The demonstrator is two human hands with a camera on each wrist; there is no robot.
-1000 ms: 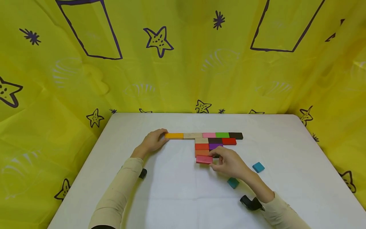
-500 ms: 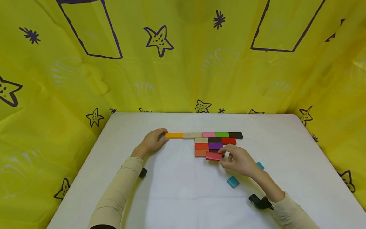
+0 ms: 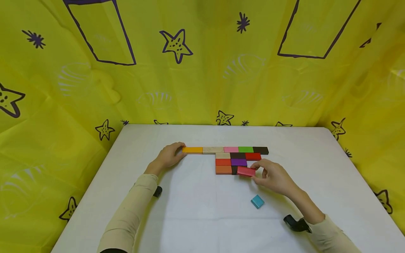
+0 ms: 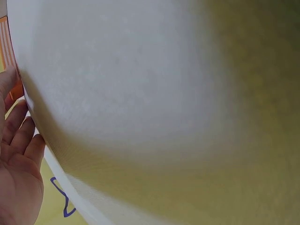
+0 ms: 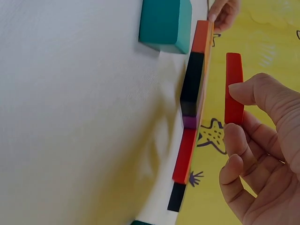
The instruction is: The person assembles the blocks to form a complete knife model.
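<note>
My right hand [image 3: 274, 177] pinches a pinkish-red block [image 3: 246, 171] between thumb and fingers. It is slightly tilted and overlaps a dark block [image 3: 234, 170] at the near end of the group. In the right wrist view the red block [image 5: 234, 89] stands apart from the white surface. My left hand [image 3: 168, 155] grips the left end of a yellow-orange block [image 3: 193, 150], the first in the far row. That row goes on with wood-coloured, pink, green and dark blocks. Nearer rows hold a red block [image 3: 253, 156], a purple block [image 3: 238, 162] and an orange block [image 3: 223, 170].
A loose teal block [image 3: 257, 201] lies in front of the group. Another teal edge [image 5: 141, 223] shows at the bottom of the right wrist view. The white table [image 3: 190, 225] ends at a yellow patterned curtain [image 3: 202, 77] behind and beside it.
My right hand has moved right with the red block, uncovering the orange block and part of the purple one. It now hides the farther teal block. The left hand stays put.
</note>
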